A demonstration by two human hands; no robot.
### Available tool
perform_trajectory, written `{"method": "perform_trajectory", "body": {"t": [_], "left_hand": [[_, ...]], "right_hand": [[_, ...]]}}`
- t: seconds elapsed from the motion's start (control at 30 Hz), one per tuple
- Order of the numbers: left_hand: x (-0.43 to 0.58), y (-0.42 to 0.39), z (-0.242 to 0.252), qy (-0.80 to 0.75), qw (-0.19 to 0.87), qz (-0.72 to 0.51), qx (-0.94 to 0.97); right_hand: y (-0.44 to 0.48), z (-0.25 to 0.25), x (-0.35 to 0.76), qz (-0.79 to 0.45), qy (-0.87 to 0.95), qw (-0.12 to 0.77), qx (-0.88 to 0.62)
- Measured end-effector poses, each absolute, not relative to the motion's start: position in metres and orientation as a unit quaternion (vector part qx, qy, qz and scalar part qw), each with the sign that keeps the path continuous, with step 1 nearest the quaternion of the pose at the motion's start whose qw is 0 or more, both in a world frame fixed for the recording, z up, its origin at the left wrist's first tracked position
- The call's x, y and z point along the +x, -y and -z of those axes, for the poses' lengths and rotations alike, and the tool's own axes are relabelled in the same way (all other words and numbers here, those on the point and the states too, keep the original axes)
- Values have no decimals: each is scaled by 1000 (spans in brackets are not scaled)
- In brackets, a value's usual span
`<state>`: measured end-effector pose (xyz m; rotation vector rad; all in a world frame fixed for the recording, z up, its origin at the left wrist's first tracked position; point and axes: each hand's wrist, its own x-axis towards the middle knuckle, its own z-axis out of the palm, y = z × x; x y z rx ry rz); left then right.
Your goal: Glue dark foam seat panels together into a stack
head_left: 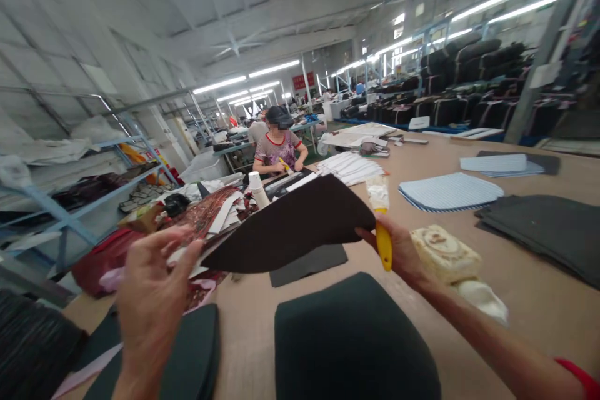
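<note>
My right hand point(396, 240) pinches the right end of a dark brown, flat panel point(295, 222) raised above the table. The same hand holds a brush point(384, 247) with a yellow handle and a whitish head pointing up. My left hand point(152, 294) is by the panel's pointed left end, thumb and fingers apart, apparently not gripping it. Below lies a stack of dark green, rounded pieces point(351, 344). More dark green pieces point(194, 350) lie beside my left forearm. A flat dark piece point(309, 264) rests under the raised panel.
A stained yellowish container point(445, 253) stands beside my right forearm. Light blue striped pieces point(450, 190) and dark sheets point(548, 231) lie on the right of the table point(529, 331). Across it, a person point(279, 147) works with a yellow-handled brush. Scraps point(229, 212) pile up left.
</note>
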<state>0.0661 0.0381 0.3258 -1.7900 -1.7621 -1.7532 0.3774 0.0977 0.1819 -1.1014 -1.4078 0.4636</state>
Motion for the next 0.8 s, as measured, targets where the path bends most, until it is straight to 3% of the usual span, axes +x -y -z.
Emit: {"method": "perform_trajectory", "body": {"t": [0.1,0.2,0.37,0.47,0.63,0.7,0.8], "left_hand": [[35,1,-283,657,31,571,-492],[-4,33,-216,705,-58,505,-495],[-43,63,-114,707,-283,488,-427],[-33,55,-99,633,-412,544,-366],[9,25,-121,477,-585,579,-308],[22,23,-117,461,-590,577,-326],[39,34,-90,541,-483,506,-466]], "right_hand": [[-71,-193,397,-133,572,637,-500],[-51,-201,411,-93,566,624,-532],[-15,-192,415,-208,539,666,-472],[3,-177,406,-314,510,653,-464],[19,-142,387,-453,502,574,-462],[23,-126,385,-499,482,554,-460],[26,-109,392,-515,443,562,-472]]}}
